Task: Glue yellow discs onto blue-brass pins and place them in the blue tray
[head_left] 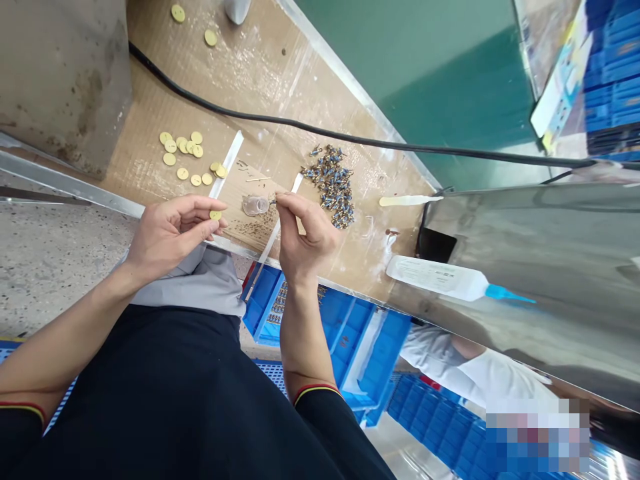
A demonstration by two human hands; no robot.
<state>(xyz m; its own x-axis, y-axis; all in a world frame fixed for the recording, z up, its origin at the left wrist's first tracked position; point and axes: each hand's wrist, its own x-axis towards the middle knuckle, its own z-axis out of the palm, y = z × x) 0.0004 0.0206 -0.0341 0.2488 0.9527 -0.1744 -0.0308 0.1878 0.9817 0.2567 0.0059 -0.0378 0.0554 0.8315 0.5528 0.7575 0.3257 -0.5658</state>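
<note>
Left hand point(173, 233) pinches a yellow disc point(215, 215); right hand point(305, 233) pinches something its fingers point(286, 203) hide.

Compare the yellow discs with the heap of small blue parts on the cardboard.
The yellow discs are flat and round, while the small blue parts are irregular in shape. The discs are plain pale yellow; the parts are blue with metallic bits. The discs lie in a loose, partly overlapping cluster, whereas the parts are heaped densely together. Both lie on the cardboard.
</note>
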